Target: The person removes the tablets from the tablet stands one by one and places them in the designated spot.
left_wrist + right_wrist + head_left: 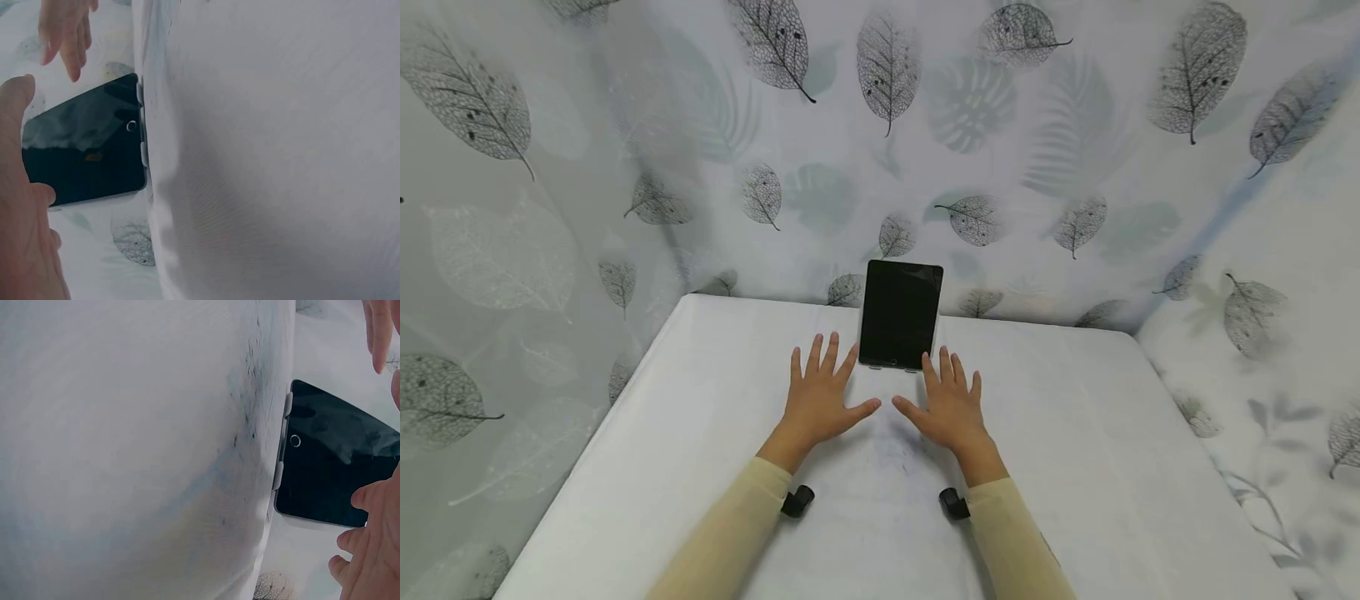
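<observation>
Black tablet stands propped on its stand at frame centre, already in place on the counter; below, left hand and right hand, grips spread, hold nothing. Handling seems not begun, though contact is hard to judge.

pale leaf-print walls, greyer at left | white-covered table | soft, diffuse light

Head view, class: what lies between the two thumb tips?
Only bare white tabletop lies between the left thumb and right thumb in the head view.
</observation>
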A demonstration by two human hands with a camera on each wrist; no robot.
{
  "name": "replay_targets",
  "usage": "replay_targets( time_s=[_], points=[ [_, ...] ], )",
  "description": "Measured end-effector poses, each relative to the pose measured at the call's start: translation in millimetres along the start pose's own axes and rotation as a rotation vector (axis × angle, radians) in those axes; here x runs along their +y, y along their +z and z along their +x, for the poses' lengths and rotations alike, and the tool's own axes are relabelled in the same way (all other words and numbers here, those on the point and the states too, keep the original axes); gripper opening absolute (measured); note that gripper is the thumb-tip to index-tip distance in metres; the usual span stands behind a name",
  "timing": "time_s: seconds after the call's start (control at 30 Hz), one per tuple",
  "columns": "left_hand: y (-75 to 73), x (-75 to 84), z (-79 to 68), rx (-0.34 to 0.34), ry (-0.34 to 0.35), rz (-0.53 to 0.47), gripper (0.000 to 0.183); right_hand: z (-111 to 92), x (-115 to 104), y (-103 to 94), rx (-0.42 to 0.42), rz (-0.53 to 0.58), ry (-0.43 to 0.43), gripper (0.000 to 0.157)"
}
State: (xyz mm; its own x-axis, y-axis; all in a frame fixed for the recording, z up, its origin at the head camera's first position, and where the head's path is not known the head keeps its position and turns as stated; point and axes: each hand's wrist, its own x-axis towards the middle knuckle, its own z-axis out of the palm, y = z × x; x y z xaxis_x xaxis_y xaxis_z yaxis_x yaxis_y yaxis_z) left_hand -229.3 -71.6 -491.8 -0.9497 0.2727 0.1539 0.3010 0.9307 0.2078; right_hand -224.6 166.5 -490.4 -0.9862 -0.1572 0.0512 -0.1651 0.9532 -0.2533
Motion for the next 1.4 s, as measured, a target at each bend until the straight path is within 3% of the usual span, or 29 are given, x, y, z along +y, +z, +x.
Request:
replay_targets(
  time_s=[0.27, 0.43, 0.53, 0.7, 0.9, 1.0, 1.13, 1.4],
  points=[
    [2.7, 2.6, 1.4, 0.019, 0.012, -0.113, 0.098, 1.4, 4.1, -0.1, 0.050, 0.015, -0.004, 0.101],
    [2.3, 0.8, 8.4, 0.048, -0.002, -0.475, 0.088, 7.4, 6.2, -1.5, 0.123, 0.076, -0.001, 0.098],
    [0.5, -0.4, 15.9, 0.112, -0.018, -0.721, 0.082, 13.4, 6.3, -4.6, 0.201, 0.132, -0.014, 0.092],
    [-6.9, -1.4, 35.3, 0.254, -0.007, -1.027, 0.069, 24.3, 5.0, -11.9, 0.312, 0.237, -0.028, 0.080],
    [-8.9, -2.5, 57.6, 0.349, -0.042, -1.317, 0.061, 41.5, 8.1, -17.3, 0.454, 0.509, 0.041, 0.059],
    [-5.5, -1.5, 64.9, 0.368, -0.066, -1.394, 0.061, 50.2, 12.3, -18.2, 0.522, 0.671, 0.074, 0.049],
    [4.8, 0.8, 73.3, 0.379, -0.084, -1.410, 0.060, 61.0, 17.6, -13.4, 0.545, 0.818, 0.133, 0.045],
    [36.9, 3.7, 81.8, 0.380, -0.168, -1.279, 0.060, 76.7, 18.2, 11.6, 0.505, 0.944, 0.223, 0.040]
  ],
)
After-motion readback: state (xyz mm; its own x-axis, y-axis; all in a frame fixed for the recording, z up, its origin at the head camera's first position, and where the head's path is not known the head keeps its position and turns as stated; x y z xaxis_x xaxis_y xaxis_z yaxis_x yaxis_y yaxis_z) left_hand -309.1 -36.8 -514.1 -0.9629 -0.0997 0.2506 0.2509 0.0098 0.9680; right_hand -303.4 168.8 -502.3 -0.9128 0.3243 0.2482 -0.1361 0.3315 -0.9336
